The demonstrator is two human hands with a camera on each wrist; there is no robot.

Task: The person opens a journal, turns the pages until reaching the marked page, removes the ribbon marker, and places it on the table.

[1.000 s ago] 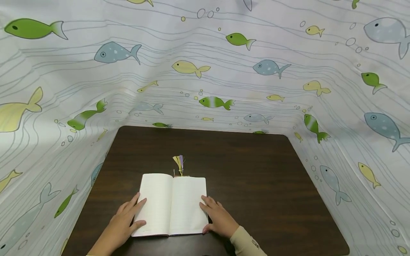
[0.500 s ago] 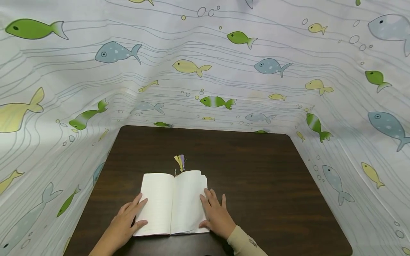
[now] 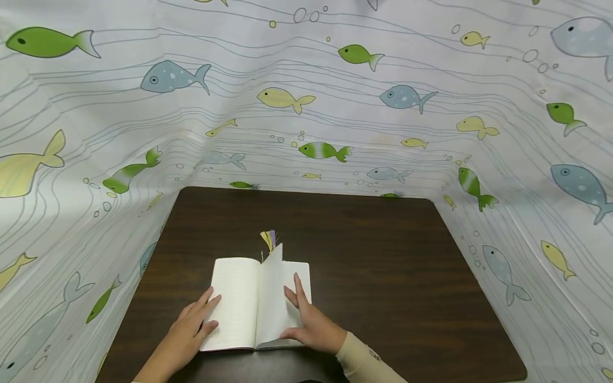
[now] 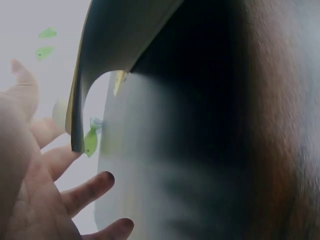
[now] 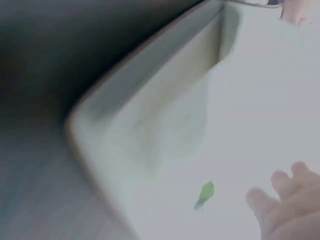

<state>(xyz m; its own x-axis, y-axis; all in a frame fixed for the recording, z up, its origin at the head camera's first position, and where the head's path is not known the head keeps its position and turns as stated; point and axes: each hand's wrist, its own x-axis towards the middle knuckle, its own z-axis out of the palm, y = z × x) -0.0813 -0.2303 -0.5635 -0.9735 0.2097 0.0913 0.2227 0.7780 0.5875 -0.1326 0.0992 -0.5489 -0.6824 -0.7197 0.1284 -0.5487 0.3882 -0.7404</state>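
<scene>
While notebook (image 3: 249,306) lies open on table (image 3: 383,255) | L hand (image 3: 184,332) fingers flat, pinning L page | R hand (image 3: 311,324) fingers straight under leaf (image 3: 274,290), upright mid-turn | turn approx half done, leaf not yet laid L

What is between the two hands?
The open book, with one page standing up. Left hand rests on its left page, right hand under the lifted one. Head view.

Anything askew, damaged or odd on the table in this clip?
Nothing stands out. The open notebook lies square on the dark table, with a page lifted by the right hand, the left hand resting on the left page, and a tassel at the spine's top.
</scene>
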